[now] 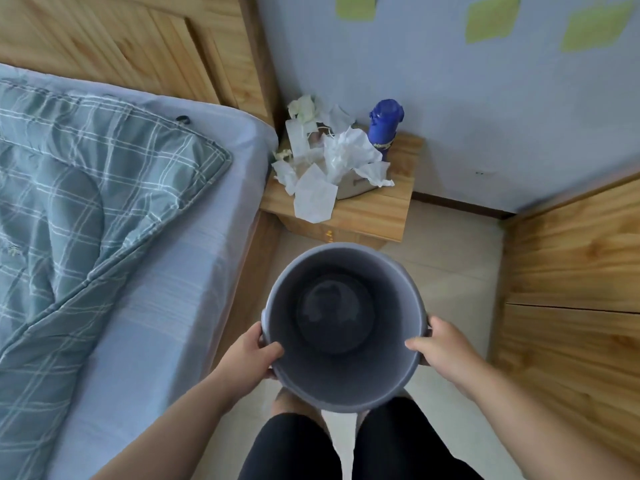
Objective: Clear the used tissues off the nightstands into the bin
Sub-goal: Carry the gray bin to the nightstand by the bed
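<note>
Empty bin (398, 306) gripped at rim: left hand (256, 355) at its 9, right hand (440, 344) at its 3. Used tissues (332, 161) heaped on worktop (398, 188) at 12, just beside blue bottle (384, 128). Likely featherlight, soft, crushable: pinch clumps from the top.

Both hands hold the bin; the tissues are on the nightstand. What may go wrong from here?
1. Both the left hand and the right hand grip the bin, so one must let go; the bin may tip.
2. The tissues lie right beside the blue bottle; a sweep may knock it over.
3. One tissue overhangs the nightstand edge and may fall.
</note>
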